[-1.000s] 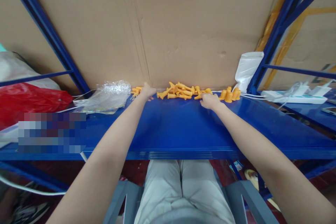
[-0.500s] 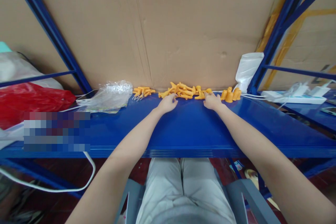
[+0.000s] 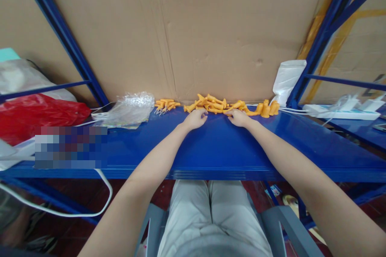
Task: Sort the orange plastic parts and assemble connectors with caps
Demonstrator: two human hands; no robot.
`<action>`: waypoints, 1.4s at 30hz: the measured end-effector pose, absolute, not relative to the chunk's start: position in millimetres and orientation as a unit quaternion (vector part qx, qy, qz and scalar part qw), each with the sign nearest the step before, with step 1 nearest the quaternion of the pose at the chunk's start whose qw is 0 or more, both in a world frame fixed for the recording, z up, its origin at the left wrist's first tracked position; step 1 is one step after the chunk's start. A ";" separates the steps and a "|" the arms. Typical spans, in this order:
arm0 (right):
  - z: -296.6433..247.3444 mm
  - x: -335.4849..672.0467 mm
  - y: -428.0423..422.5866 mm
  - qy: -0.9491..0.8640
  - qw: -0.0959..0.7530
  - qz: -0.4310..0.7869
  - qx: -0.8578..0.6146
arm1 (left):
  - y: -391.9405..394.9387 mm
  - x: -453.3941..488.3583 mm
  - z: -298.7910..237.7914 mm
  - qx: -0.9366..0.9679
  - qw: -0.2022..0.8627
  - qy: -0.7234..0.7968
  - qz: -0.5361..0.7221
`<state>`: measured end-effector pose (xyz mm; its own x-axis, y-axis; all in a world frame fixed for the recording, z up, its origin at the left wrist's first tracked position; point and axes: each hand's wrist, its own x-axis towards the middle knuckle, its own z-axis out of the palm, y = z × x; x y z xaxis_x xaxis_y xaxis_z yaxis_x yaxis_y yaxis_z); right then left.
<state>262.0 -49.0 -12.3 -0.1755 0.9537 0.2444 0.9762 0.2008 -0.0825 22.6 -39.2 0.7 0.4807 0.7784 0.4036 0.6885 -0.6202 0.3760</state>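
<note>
Small orange plastic pieces (image 3: 213, 103) lie in a loose heap along the back of the blue table, by the cardboard. My left hand (image 3: 195, 119) rests at the heap's front left edge with its fingers curled inward; whatever they hold, if anything, is hidden. A short gap to the right, my right hand (image 3: 239, 119) has its fingertips closed at the heap's front, on an orange piece that is mostly covered. Orange cup-like pieces (image 3: 265, 109) stand upright to the right of it. More orange pieces (image 3: 170, 104) with thin metal chains (image 3: 161, 111) lie left of the heap.
Clear plastic bags (image 3: 128, 110) and a red bag (image 3: 45, 114) lie to the left. A white pouch (image 3: 288, 80) leans by the right blue post, near a white power strip (image 3: 340, 112). Cardboard (image 3: 229, 36) walls off the table's (image 3: 217, 144) back.
My right hand has slid left along the heap, toward my left hand, and its fingers have drawn in. My left hand stays in nearly the same place. The view has shifted slightly.
</note>
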 end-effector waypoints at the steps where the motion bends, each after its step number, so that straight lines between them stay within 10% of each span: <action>1: -12.5 262.7 -48.2 -0.767 0.122 -0.045 -0.628 | -39.6 22.6 0.9 0.857 0.082 0.428 0.276; 30: 0.6 250.0 -63.6 -0.721 0.122 -0.123 -0.670 | -45.5 24.5 5.1 0.871 0.068 0.409 0.262; 42: 13.1 255.1 -60.7 -0.715 0.339 -0.086 -0.605 | -51.1 29.0 5.5 0.869 0.079 0.399 0.282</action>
<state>255.1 -60.7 13.1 -0.0375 0.8076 0.5886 0.9236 0.2529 -0.2881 29.0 -51.1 5.5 0.5215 0.7386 0.4273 0.6492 -0.6684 0.3630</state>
